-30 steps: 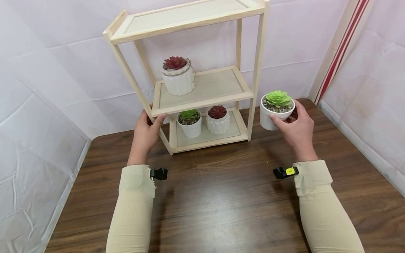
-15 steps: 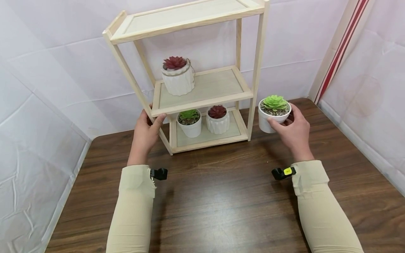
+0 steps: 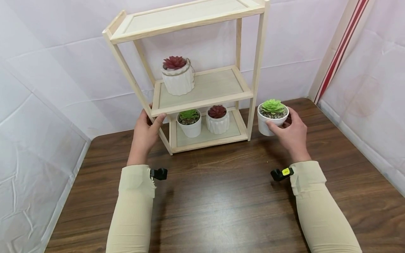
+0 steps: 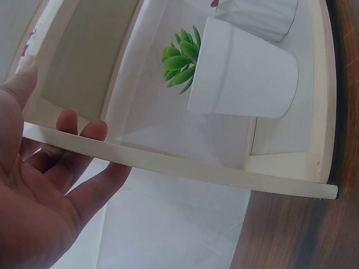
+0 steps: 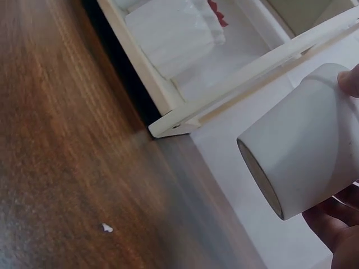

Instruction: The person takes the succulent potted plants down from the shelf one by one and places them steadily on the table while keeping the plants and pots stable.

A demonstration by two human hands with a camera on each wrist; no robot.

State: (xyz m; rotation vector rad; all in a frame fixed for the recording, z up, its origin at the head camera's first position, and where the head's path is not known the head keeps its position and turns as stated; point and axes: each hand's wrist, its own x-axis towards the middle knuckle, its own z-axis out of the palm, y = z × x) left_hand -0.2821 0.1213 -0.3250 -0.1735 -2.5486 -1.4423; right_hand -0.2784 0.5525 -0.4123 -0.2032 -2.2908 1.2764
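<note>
My left hand (image 3: 146,131) grips the left front post of a pale wooden shelf rack (image 3: 202,105) at middle-shelf height; in the left wrist view its fingers (image 4: 92,193) curl round the post. To the right of the rack, my right hand (image 3: 292,133) holds a white pot with a bright green succulent (image 3: 272,107), thumb in front and fingers behind. The right wrist view shows this white pot (image 5: 305,143) tilted, its underside visible. A red succulent in a ribbed white pot (image 3: 178,77), tied with twine, stands on the middle shelf's left side.
On the bottom shelf stand a green succulent in a smooth white pot (image 3: 191,126) and a red succulent in a ribbed pot (image 3: 218,121). The rack rests on a dark wooden table (image 3: 209,196), close to a white sheeted wall (image 3: 202,49). A small white scrap (image 5: 107,227) lies on the table.
My right hand has lowered the green succulent's pot and brought it slightly left, nearer the rack's right post. The left hand and the rack have stayed put.
</note>
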